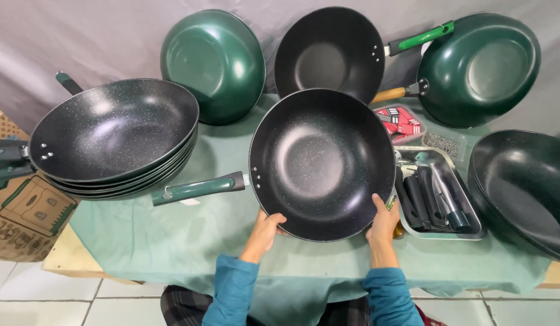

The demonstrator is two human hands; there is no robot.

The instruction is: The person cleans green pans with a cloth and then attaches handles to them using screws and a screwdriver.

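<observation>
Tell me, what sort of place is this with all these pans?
Probably a small workshop or stall for cookware: a stack of black woks on a cloth-covered table, loose handles in a metal tray, and cardboard boxes beside it.

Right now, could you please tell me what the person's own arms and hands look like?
Both arms wear long teal-blue sleeves ending above the wrists. The left hand and right hand are bare: no gloves, rings, watch or markings that show.

At frame centre a wok (pixel 321 163) sits on the table (pixel 141 241), a stack of woks (pixel 114 139) to its left, a tray (pixel 440 202) to its right, three woks (pixel 331 51) propped behind.
</observation>
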